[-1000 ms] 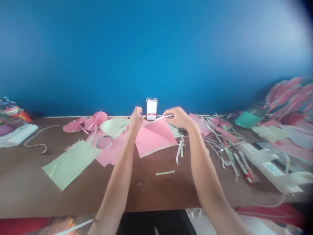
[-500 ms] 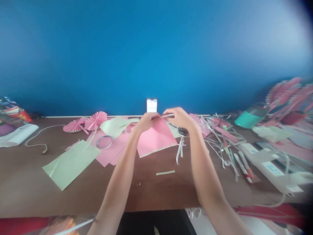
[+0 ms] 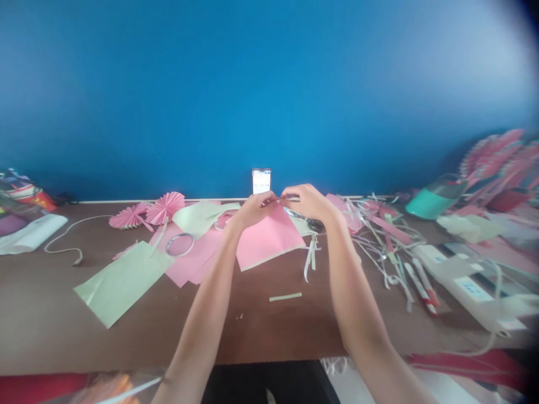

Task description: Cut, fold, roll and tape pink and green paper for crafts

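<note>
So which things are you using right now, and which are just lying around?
In use, it seems:
- thin white strip, in the right hand
- left hand, close to the strip
- pink sheet below the hands

Just lying about, probably:
- pink paper fans
- round ring
- white cable
- red-tipped pen

Looks like a craft corner at a desk, room type can't be told: brown tabletop (image 3: 138, 342) set against a blue wall (image 3: 261, 101), pink and green paper sheets (image 3: 126, 286) spread centre-left, folded paper fans (image 3: 165, 208) at left, cut strips (image 3: 391, 252) heaped at right
</note>
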A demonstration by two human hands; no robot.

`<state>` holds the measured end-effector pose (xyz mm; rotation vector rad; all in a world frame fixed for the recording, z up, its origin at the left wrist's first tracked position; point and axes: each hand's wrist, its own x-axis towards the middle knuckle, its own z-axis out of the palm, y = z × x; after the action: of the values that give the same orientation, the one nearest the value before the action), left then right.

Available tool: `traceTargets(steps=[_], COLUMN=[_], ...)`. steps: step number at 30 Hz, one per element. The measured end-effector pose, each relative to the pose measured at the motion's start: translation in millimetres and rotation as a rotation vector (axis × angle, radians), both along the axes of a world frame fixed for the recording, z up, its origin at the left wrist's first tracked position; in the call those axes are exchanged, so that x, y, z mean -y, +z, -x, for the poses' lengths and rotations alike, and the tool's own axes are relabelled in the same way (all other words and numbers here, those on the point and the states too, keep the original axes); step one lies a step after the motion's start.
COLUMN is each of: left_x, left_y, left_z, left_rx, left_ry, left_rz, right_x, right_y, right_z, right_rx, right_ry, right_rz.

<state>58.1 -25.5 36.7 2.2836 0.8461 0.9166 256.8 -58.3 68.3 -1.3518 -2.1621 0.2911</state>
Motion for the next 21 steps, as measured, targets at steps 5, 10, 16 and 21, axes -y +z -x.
traceTargets(steps=[5,10,16,21], left_x=[0.4,-2.5,0.3,0.5], left_y=[-1.8,-3.4,1.7,1.7], left_z=[-4.0,-5.9,-1.7,1.1], left_rx=[0.069,0.172,0.240,0.265], left_ry=[-0.034,-0.028,-0.068,-0.133], left_rz=[0.039,0.154,0.281,0.335], right_x=[1.4,5.7,7.4,5.3], right_y=[1.5,5.4,5.6,4.0], right_z=[3.2,7.1,5.7,1.4], right_rx=[0.012,-0.010,-0.079,-0.123], right_ry=[-0.001,-0.016,0.040,0.103], right_rz=[-0.053,-0.093,-0.078,0.018])
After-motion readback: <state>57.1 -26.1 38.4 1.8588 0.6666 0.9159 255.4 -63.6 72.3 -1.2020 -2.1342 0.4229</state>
